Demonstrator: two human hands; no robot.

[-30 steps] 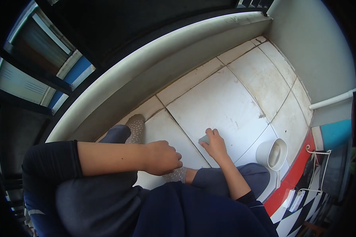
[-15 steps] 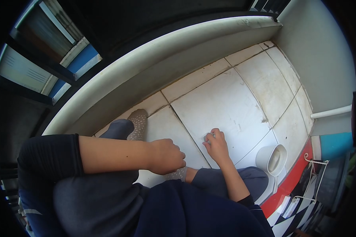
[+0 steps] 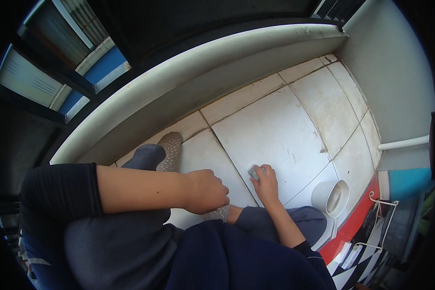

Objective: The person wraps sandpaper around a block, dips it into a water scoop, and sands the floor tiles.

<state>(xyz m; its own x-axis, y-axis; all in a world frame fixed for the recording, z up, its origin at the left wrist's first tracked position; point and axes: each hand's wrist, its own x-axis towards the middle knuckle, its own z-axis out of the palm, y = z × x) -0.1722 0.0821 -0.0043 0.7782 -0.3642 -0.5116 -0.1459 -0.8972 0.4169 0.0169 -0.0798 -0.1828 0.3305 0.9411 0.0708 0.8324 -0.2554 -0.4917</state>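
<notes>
Grey block (image 3: 252, 171) gripped in right hand (image 3: 267, 185), at the white floor tiles (image 3: 270, 128). Left hand (image 3: 205, 192) curled, palm hidden; cannot tell if holding anything. White dipper (image 3: 324, 196) near right knee.

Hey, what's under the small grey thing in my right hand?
White floor tile shows around the grey thing; whatever lies directly beneath is covered by it and your right hand.

White floor tiles (image 3: 275, 123) with dark, grubby joints meet a low curved ledge (image 3: 203, 70) with a pale rounded top. Black bars (image 3: 38, 108) stand at upper left. At right are a grey wall (image 3: 391, 72), a white pipe (image 3: 403, 143) and a red strip (image 3: 342, 238) beside a checkered surface (image 3: 344, 279).
</notes>
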